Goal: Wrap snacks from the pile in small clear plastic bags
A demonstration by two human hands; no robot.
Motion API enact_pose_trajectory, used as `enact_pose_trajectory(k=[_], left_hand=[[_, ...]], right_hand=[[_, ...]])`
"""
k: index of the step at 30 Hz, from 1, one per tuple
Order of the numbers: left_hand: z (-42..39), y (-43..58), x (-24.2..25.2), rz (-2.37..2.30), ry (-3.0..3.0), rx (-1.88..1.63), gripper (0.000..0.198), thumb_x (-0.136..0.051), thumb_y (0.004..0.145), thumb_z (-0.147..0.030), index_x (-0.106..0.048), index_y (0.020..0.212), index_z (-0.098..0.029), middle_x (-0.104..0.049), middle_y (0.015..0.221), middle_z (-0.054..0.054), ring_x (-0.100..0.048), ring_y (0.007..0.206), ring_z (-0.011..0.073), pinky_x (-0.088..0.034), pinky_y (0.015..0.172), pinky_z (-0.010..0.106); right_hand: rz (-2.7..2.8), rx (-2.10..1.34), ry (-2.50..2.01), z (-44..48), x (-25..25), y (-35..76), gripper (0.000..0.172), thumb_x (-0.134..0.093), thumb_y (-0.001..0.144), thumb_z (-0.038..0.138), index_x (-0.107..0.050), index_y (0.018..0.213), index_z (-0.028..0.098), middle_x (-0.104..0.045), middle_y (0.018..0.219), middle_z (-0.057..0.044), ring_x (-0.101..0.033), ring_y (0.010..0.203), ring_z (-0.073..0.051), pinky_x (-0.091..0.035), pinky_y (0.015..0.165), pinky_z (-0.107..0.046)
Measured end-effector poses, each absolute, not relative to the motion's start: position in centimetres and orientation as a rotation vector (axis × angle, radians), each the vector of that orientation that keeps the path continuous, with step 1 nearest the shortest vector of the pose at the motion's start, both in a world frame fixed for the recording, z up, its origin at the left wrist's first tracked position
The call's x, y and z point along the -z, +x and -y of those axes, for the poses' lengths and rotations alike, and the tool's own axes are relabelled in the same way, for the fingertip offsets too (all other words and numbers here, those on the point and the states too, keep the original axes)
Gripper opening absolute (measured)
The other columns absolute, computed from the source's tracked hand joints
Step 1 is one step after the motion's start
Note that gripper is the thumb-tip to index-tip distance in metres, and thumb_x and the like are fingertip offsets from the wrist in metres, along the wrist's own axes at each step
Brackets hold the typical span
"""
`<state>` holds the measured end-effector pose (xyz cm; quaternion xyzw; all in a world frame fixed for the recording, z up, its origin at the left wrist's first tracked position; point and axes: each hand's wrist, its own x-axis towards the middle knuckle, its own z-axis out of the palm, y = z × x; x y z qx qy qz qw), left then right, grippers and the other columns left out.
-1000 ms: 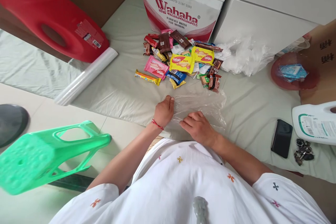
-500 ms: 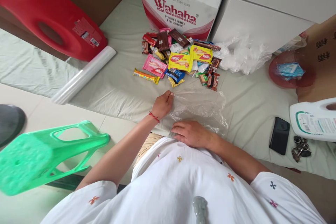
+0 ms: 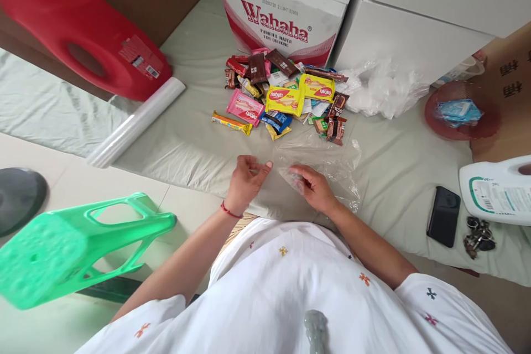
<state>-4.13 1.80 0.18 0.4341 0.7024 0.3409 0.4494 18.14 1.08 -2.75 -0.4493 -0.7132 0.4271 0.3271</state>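
Observation:
A clear plastic bag (image 3: 332, 168) lies flat on the pale green cloth (image 3: 398, 160). My right hand (image 3: 315, 188) pinches the near left corner of this bag between thumb and fingers. To the left of it, my left hand (image 3: 248, 181) is off the bag, thumb and fingers apart, with nothing visible between them. Just beyond both hands is a pile of wrapped snacks, with two yellow packets (image 3: 284, 100) on top, a pink packet (image 3: 244, 106) and a thin yellow-orange bar (image 3: 231, 123) on the left side, and brown packets (image 3: 337, 129) on the right.
Behind the snacks stand a Wahaha carton (image 3: 282, 16) and crumpled clear bags (image 3: 381, 88). A plastic roll (image 3: 136, 124) and red jug (image 3: 103, 38) are left, above a green stool (image 3: 83, 243). Phone (image 3: 443, 215), keys (image 3: 479, 237) and white bottle (image 3: 498, 191) lie right.
My left hand has let go of the bag's edge and moved left and nearer me, its fingers now apart. My right hand has risen from beside my shirt and taken hold of the bag's corner.

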Motion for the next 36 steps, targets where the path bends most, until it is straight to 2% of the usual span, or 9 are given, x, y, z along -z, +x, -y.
enact_pose_trajectory(k=[4, 7, 12, 17, 21, 25, 29, 32, 36], left_hand=[[0.0, -3.1, -0.3, -1.718, 1.087, -0.698, 0.052, -0.065, 0.080, -0.071, -0.045, 0.074, -0.023, -0.049, 0.059, -0.005, -0.044, 0.051, 0.0111, -0.033, 0.050, 0.026], [0.2, -2.4, -0.2, -1.585, 0.969, -0.666, 0.055, -0.056, 0.085, -0.073, -0.039, 0.065, -0.024, -0.038, 0.050, -0.006, -0.040, 0.046, 0.0113, -0.031, 0.048, 0.027], [0.6, -2.2, 0.0, -1.583, 0.939, -0.623, 0.054, -0.056, 0.086, -0.072, -0.046, 0.065, -0.023, -0.050, 0.054, -0.003, -0.046, 0.043, 0.0122, -0.036, 0.046, 0.028], [0.9, -1.9, -0.2, -1.524, 0.880, -0.531, 0.058, -0.060, 0.080, -0.076, -0.053, 0.063, -0.021, -0.058, 0.056, 0.001, -0.045, 0.042, 0.0112, -0.032, 0.041, 0.027], [0.4, -1.8, -0.2, -1.399, 0.782, -0.589, 0.053, -0.069, 0.074, -0.069, -0.055, 0.064, -0.020, -0.057, 0.057, -0.001, -0.038, 0.042, 0.0076, -0.027, 0.041, 0.024], [0.3, -3.5, 0.1, -1.343, 0.804, -0.520, 0.046, -0.074, 0.068, -0.059, -0.052, 0.060, -0.019, -0.056, 0.056, -0.001, -0.034, 0.043, 0.0060, -0.023, 0.043, 0.023], [1.0, -6.9, 0.6, -1.368, 1.001, -0.301, 0.039, -0.069, 0.068, -0.055, -0.055, 0.059, -0.020, -0.051, 0.053, -0.002, -0.030, 0.045, 0.0071, -0.021, 0.045, 0.023], [1.2, -8.7, 0.3, -1.485, 1.254, -0.218, 0.034, -0.064, 0.073, -0.049, -0.056, 0.056, -0.021, -0.047, 0.050, -0.003, -0.033, 0.048, 0.0099, -0.023, 0.047, 0.024], [0.0, -8.0, -1.1, -1.801, 1.490, -0.444, 0.028, -0.055, 0.085, -0.044, -0.056, 0.067, -0.023, -0.049, 0.055, -0.002, -0.040, 0.052, 0.0134, -0.032, 0.052, 0.027]], right_hand=[[2.020, -0.993, -1.226, -0.6, 2.8, 17.9, 0.047, -0.057, 0.096, 0.022, -0.060, 0.143, 0.029, -0.061, 0.143, -0.011, -0.056, 0.136, -0.023, -0.046, 0.114, -0.045], [2.275, -0.887, -1.376, -0.1, 2.1, 17.4, 0.061, -0.055, 0.094, 0.015, -0.050, 0.153, 0.033, -0.044, 0.161, -0.010, -0.052, 0.141, -0.028, -0.052, 0.109, -0.047], [2.600, -0.779, -1.522, 0.5, 0.8, 16.2, 0.074, -0.048, 0.096, 0.012, -0.030, 0.162, 0.041, -0.019, 0.173, -0.007, -0.069, 0.118, -0.034, -0.064, 0.082, -0.045], [2.630, -0.725, -1.508, 0.6, 0.6, 15.5, 0.074, -0.041, 0.097, 0.011, -0.026, 0.164, 0.036, -0.017, 0.172, -0.011, -0.072, 0.108, -0.032, -0.063, 0.076, -0.045], [2.551, -0.756, -1.514, 0.6, 1.1, 15.6, 0.076, -0.043, 0.096, 0.014, -0.018, 0.167, 0.028, -0.024, 0.171, -0.013, -0.067, 0.120, -0.032, -0.063, 0.081, -0.044], [2.512, -0.790, -1.516, 0.5, 1.4, 15.9, 0.068, -0.048, 0.098, 0.020, -0.030, 0.163, 0.025, -0.031, 0.168, -0.014, -0.061, 0.129, -0.032, -0.061, 0.091, -0.044], [2.650, -0.755, -1.443, 0.5, 1.1, 16.0, 0.056, -0.048, 0.099, 0.024, -0.045, 0.155, 0.025, -0.025, 0.171, -0.011, -0.069, 0.115, -0.030, -0.061, 0.084, -0.043], [2.777, -0.685, -1.347, 0.6, 0.8, 15.8, 0.058, -0.047, 0.097, 0.018, -0.047, 0.153, 0.029, -0.023, 0.172, -0.007, -0.073, 0.101, -0.026, -0.061, 0.079, -0.041], [2.851, -0.644, -1.291, 0.8, 0.7, 15.3, 0.060, -0.046, 0.094, 0.012, -0.050, 0.152, 0.030, -0.028, 0.170, -0.006, -0.073, 0.103, -0.026, -0.060, 0.083, -0.041]])
